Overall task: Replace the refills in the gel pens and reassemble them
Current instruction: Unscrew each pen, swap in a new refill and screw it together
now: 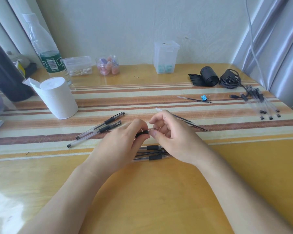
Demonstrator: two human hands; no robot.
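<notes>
Just nearer than the held gel pen [142,133], a pile of pens and refills [153,152] lies on the table [159,200]. The left hand [123,138] curls its fingers round the held gel pen's black grip; the right hand [170,138] pinches the thin tip at its end between thumb and forefinger. Left of it lie two capped pens [100,130]; beyond it to the right, loose refills [184,119], then a blue binder clip [204,98].

A glossy yellow table [159,191] is set against a pale textured far wall [125,22]; a silvery curtain [277,39] is hung at the right.
</notes>
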